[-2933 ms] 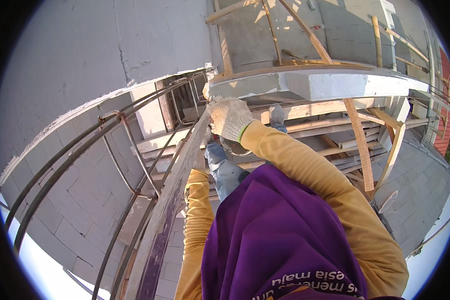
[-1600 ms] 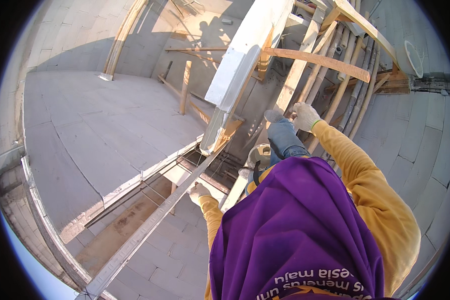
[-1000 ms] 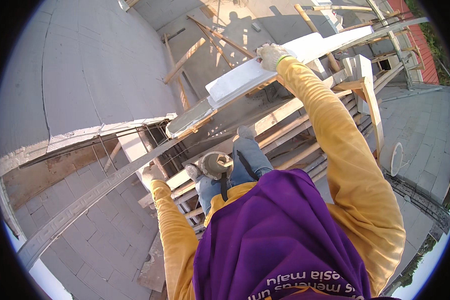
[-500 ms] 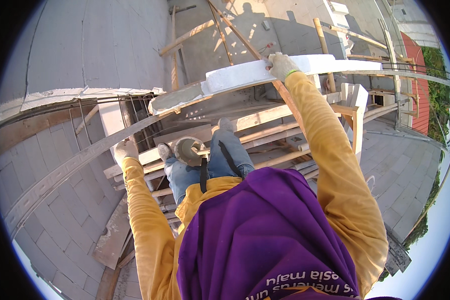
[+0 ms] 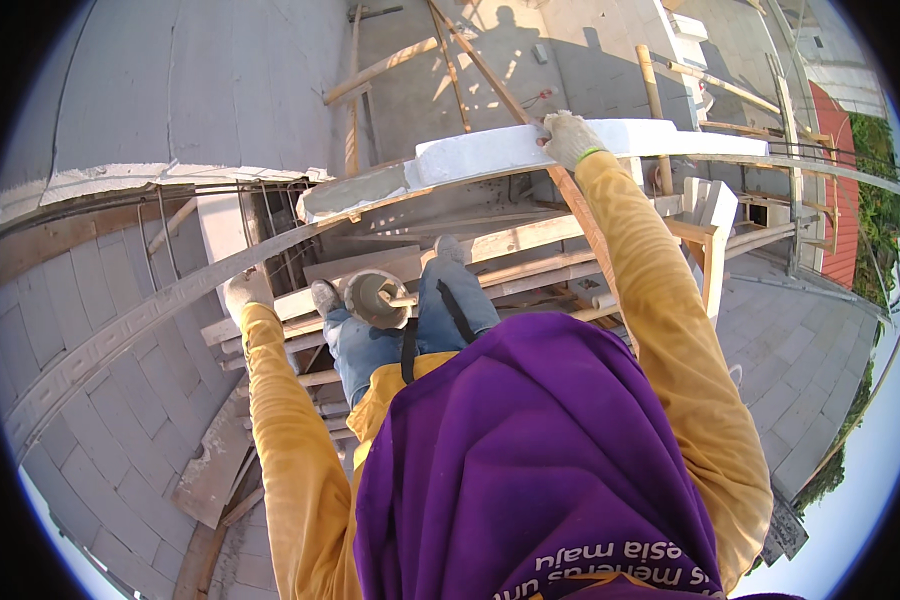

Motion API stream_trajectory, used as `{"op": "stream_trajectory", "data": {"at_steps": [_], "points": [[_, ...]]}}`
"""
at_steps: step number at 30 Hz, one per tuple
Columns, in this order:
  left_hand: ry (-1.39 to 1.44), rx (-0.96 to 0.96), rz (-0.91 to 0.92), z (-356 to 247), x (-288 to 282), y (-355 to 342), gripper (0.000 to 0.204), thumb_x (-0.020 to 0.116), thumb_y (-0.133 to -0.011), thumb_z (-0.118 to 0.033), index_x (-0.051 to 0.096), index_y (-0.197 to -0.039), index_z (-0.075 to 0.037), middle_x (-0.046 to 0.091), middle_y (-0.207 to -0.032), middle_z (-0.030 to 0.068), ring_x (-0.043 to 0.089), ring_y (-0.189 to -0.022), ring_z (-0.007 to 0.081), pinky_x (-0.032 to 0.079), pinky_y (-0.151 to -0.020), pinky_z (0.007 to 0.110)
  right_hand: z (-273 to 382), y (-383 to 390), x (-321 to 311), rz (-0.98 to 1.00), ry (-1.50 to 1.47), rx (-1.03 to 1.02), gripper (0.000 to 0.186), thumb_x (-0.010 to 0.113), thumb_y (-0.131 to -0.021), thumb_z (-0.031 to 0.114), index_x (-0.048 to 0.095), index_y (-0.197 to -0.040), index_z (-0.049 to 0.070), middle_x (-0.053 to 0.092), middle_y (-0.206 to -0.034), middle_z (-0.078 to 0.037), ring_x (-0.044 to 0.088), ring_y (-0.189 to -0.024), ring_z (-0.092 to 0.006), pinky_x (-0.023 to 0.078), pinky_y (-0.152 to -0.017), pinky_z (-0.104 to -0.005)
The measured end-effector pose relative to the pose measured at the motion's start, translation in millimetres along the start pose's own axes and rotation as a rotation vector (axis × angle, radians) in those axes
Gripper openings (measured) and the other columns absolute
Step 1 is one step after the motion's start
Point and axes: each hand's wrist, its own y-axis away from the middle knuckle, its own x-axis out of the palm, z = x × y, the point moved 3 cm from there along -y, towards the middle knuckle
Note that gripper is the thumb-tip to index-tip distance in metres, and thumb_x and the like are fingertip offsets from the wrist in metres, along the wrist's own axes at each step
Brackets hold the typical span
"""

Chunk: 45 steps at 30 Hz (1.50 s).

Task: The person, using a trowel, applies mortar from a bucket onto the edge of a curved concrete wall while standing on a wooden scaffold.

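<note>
My left hand point(image 5: 248, 290), in a pale work glove, is closed on the near edge of a long metal bar point(image 5: 160, 310) with a stamped pattern. The bar curves through the view from lower left, past a row of light blocks, to the right. Farther ahead, my gloved right hand point(image 5: 570, 138) lies with fingers curled over a white-topped block point(image 5: 480, 153). Wet-looking grey mortar point(image 5: 360, 190) covers the row's left end. Between my feet stands a round bucket point(image 5: 378, 298) with a pale tool handle in it; the tool's head is hidden.
Wooden planks point(image 5: 530, 240) and bamboo poles lie under and around my feet, with gaps between them. A diagonal timber point(image 5: 580, 205) crosses beneath my right arm. Pale block walls point(image 5: 250, 80) rise at left; steel rods point(image 5: 265, 215) stick out near my left hand.
Both hands keep their places on the bar and the block. The whole view has shifted slightly, and my torso leans a little differently.
</note>
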Motion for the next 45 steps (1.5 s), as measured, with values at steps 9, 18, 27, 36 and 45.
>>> {"op": "stream_trajectory", "data": {"at_steps": [9,18,27,36,45], "points": [[-0.003,0.035,-0.105,-7,5,-8,0.035,0.059,-0.080,-0.031,0.072,-0.101,-0.006,0.070,-0.100,0.0214,0.066,-0.100,0.0396,0.051,-0.088,0.044,4,5,-7,0.010,0.008,0.005,0.039,0.069,-0.083,0.028,0.067,-0.117,0.011,0.064,-0.117,-0.019,0.062,-0.109,-0.0373,0.049,-0.097,-0.0445],[0.045,-0.028,-0.097,33,23,-25,0.035,0.056,-0.082,-0.027,0.073,-0.097,-0.001,0.072,-0.096,0.0207,0.069,-0.091,0.0357,0.051,-0.084,0.043,10,3,-15,0.041,0.031,0.044,0.037,0.067,-0.084,0.028,0.067,-0.118,0.015,0.064,-0.121,-0.014,0.060,-0.116,-0.0321,0.049,-0.098,-0.0435],[0.011,0.005,-0.058,17,15,-24,0.036,0.057,-0.085,-0.029,0.073,-0.102,-0.003,0.072,-0.101,0.0198,0.069,-0.097,0.0351,0.051,-0.086,0.041,5,8,-11,0.028,-0.047,0.074,0.033,0.064,-0.081,0.016,0.070,-0.114,0.013,0.066,-0.119,-0.013,0.062,-0.114,-0.0330,0.050,-0.096,-0.0440],[-0.013,-0.032,-0.010,-6,1,-13,0.033,0.058,-0.084,-0.027,0.074,-0.096,-0.001,0.072,-0.099,0.0198,0.069,-0.094,0.0345,0.052,-0.083,0.041,-2,10,-7,0.080,-0.070,0.105,0.034,0.064,-0.084,0.021,0.068,-0.117,0.014,0.064,-0.122,-0.014,0.061,-0.115,-0.0336,0.049,-0.098,-0.0443],[0.072,-0.004,-0.073,19,22,-32,0.030,0.059,-0.083,-0.025,0.074,-0.092,0.000,0.073,-0.092,0.0201,0.070,-0.088,0.0350,0.053,-0.080,0.042,-2,8,-6,0.084,-0.074,0.135,0.033,0.061,-0.083,0.011,0.070,-0.114,0.016,0.067,-0.119,-0.009,0.064,-0.113,-0.0312,0.052,-0.091,-0.0448]]}}
